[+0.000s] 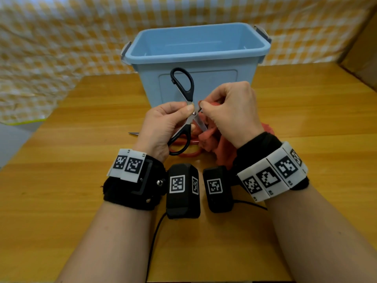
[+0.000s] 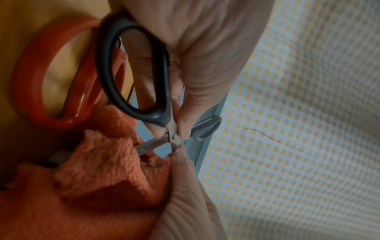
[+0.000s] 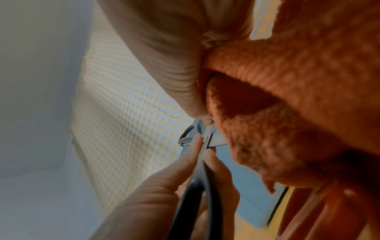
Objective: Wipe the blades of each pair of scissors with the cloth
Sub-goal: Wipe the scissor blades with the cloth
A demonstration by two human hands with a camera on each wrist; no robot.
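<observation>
Head view: left hand at frame centre pinches black-handled scissors near pivot, blades spread, one handle loop up, other down by palm. Right hand just beside, fingers curled, pinching orange cloth against blade. Red-handled scissors lie on worktop beneath. Blue bin behind, upper centre.

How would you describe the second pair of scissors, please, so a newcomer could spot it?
Start at the blue bin on the wooden table. In front of it, under the hands, scissors lie flat beside the orange cloth. Their handles are red; the held pair's are black.
</observation>
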